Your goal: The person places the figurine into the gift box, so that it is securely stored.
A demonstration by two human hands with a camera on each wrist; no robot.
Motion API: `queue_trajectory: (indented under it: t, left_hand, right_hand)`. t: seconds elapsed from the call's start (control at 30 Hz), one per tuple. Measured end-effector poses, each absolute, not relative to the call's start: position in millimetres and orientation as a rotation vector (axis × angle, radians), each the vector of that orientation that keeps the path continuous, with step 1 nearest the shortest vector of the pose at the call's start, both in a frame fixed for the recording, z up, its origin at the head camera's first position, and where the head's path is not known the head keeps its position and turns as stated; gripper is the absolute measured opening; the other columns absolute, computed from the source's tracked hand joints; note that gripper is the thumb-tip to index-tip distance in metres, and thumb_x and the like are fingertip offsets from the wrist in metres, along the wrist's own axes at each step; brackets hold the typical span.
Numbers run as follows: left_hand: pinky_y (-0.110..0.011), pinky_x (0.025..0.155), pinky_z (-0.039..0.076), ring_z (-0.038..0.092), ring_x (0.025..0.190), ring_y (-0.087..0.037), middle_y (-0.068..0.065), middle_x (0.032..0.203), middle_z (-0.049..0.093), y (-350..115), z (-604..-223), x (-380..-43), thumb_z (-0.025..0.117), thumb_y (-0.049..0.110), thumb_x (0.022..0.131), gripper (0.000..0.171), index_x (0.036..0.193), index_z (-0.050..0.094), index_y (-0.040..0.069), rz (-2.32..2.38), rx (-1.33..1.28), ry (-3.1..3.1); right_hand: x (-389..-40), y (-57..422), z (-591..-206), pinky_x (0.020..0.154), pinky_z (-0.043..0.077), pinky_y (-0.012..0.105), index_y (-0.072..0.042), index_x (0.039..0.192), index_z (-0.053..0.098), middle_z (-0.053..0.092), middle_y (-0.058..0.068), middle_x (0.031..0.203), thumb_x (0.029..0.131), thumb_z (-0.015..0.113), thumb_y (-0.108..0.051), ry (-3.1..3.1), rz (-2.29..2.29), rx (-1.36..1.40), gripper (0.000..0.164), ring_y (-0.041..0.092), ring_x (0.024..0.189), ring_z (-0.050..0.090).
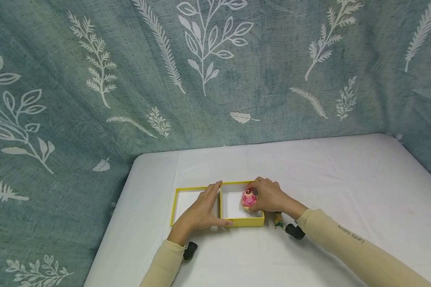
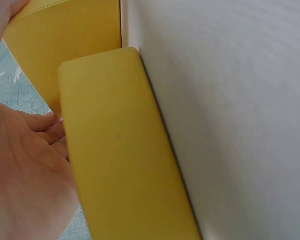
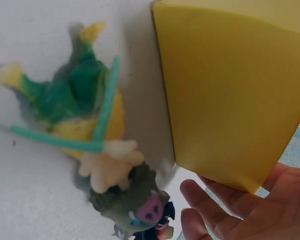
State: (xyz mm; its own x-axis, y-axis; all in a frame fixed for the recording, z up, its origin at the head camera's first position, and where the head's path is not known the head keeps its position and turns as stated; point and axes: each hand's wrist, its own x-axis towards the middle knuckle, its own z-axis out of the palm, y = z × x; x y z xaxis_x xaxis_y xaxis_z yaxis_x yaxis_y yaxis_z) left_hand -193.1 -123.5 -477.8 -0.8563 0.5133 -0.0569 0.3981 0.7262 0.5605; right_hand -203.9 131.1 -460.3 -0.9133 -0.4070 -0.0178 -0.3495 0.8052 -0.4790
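In the head view my left hand (image 1: 199, 211) spans the left side of a yellow box (image 1: 242, 223) with a white inside, thumb at the front and fingertips at the back corner. My right hand (image 1: 271, 196) reaches over the box's right wall and pinches a small pink and cream figurine (image 1: 249, 199) inside it. Left of the box lies a shallower yellow-edged box half (image 1: 173, 205), partly hidden by my left hand. A figurine (image 3: 80, 100) with green and yellow clothes and a boar-like head lies beside the box in the right wrist view.
Part of a dark figurine (image 3: 166, 220) shows behind the boar-like head. All of this rests on a white-covered table (image 1: 344, 191). A green-blue curtain (image 1: 237, 79) with white leaf prints hangs behind and at the sides.
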Motion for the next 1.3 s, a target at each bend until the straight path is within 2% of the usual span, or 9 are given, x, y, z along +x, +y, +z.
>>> queue_trajectory:
  t: [0.2, 0.53, 0.67, 0.87, 1.23, 1.3]
  left_hand:
    - [-0.05, 0.112, 0.036, 0.032, 0.144, -0.032, -0.008, 0.159, 0.026, -123, -478, -194, 0.08, 0.067, 0.064, 0.125, 0.158, 0.012, 0.02, 0.801, 0.721, 2.725]
    - [-0.049, 0.113, 0.036, 0.03, 0.145, -0.031, -0.006, 0.16, 0.025, -122, -477, -196, 0.08, 0.067, 0.064, 0.125, 0.158, 0.011, 0.021, 0.815, 0.715, 2.717]
    - [-0.049, 0.112, 0.036, 0.031, 0.144, -0.031, -0.007, 0.16, 0.025, -121, -477, -197, 0.08, 0.067, 0.064, 0.125, 0.158, 0.011, 0.021, 0.814, 0.721, 2.721]
    - [-0.051, 0.112, 0.036, 0.029, 0.145, -0.033, -0.008, 0.16, 0.023, -121, -477, -198, 0.079, 0.068, 0.064, 0.125, 0.158, 0.011, 0.022, 0.808, 0.722, 2.726]
    - [-0.049, 0.112, 0.037, 0.032, 0.143, -0.032, -0.005, 0.159, 0.026, -123, -477, -193, 0.08, 0.067, 0.064, 0.126, 0.158, 0.011, 0.019, 0.807, 0.722, 2.715]
    - [-0.049, 0.111, 0.038, 0.033, 0.143, -0.032, -0.005, 0.159, 0.026, -123, -477, -193, 0.08, 0.067, 0.065, 0.126, 0.158, 0.011, 0.019, 0.803, 0.725, 2.721]
  right_hand:
    - [-205, 131, -460, 0.077, 0.039, 0.048, -0.01, 0.107, 0.069, 0.063, 0.013, 0.116, 0.066, 0.091, -0.033, 2.885, -0.703, -0.605, 0.051, 0.032, 0.102, 0.056]
    - [-205, 132, -460, 0.084, 0.041, 0.056, -0.01, 0.114, 0.068, 0.062, 0.012, 0.11, 0.068, 0.09, -0.031, 2.869, -0.753, -0.58, 0.055, 0.03, 0.1, 0.056]
    - [-205, 133, -459, 0.084, 0.04, 0.054, -0.01, 0.117, 0.068, 0.061, 0.011, 0.107, 0.068, 0.09, -0.03, 2.871, -0.759, -0.55, 0.057, 0.028, 0.097, 0.055]
    - [-205, 135, -458, 0.081, 0.038, 0.047, -0.015, 0.115, 0.069, 0.063, 0.011, 0.114, 0.068, 0.089, -0.034, 2.93, -0.712, -0.526, 0.055, 0.03, 0.101, 0.055]
    - [-188, 144, -461, 0.086, 0.045, 0.049, -0.013, 0.117, 0.069, 0.062, 0.009, 0.118, 0.07, 0.085, -0.048, 3.079, -0.793, -0.615, 0.061, 0.029, 0.106, 0.057]
    - [-185, 150, -457, 0.087, 0.044, 0.051, -0.013, 0.118, 0.069, 0.062, 0.009, 0.12, 0.072, 0.085, -0.045, 3.068, -0.862, -0.633, 0.058, 0.03, 0.107, 0.056]
